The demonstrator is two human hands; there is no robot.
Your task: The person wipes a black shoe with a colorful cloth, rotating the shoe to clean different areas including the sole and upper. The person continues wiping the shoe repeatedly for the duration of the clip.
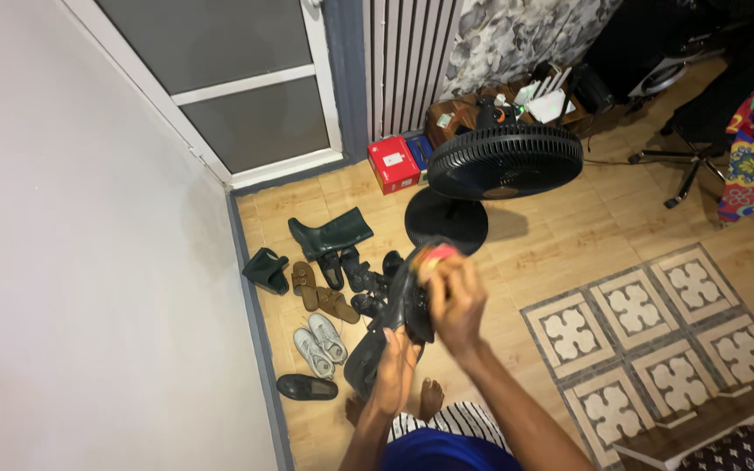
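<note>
My left hand (pixel 393 373) grips a black shoe (pixel 399 310) from below, holding it up in front of me with its toe raised. My right hand (pixel 455 296) presses a small pink and yellow sponge (pixel 436 255) against the upper part of the shoe. The hand is blurred, so its fingers are hard to make out. Below the shoe my bare feet (pixel 429 397) stand on the wooden floor.
Along the left wall lie green rubber boots (pixel 329 234), brown sandals (pixel 320 292), white sneakers (pixel 320 342) and a black shoe (pixel 307 387). A black floor fan (pixel 503 161) stands ahead, with a red box (pixel 393 163) beside it. A patterned mat (pixel 656 336) lies to the right.
</note>
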